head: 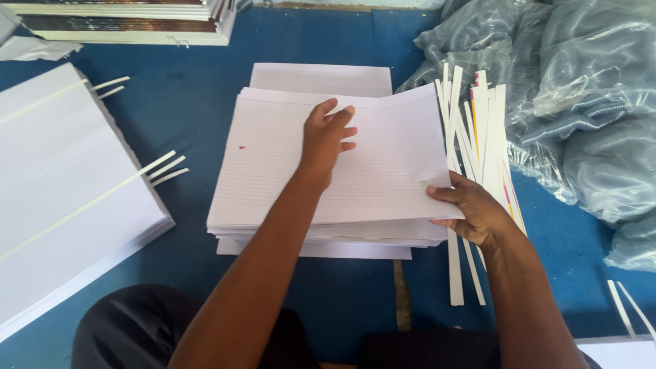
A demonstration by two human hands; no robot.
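The left hand [326,140] lies spread flat on the stack of lined paper [273,171] straight ahead (long side crosswise); the right hand [471,208], nearer its right edge, pinches the top sheets.

blue floor mat [191,116], ruled paper stack [273,171], larger paper stack [61,184], white strips [478,130], plastic-wrapped bundles [588,102]

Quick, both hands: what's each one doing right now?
Left hand: open, flat on the lined paper stack.
Right hand: pinching the stack's right edge.
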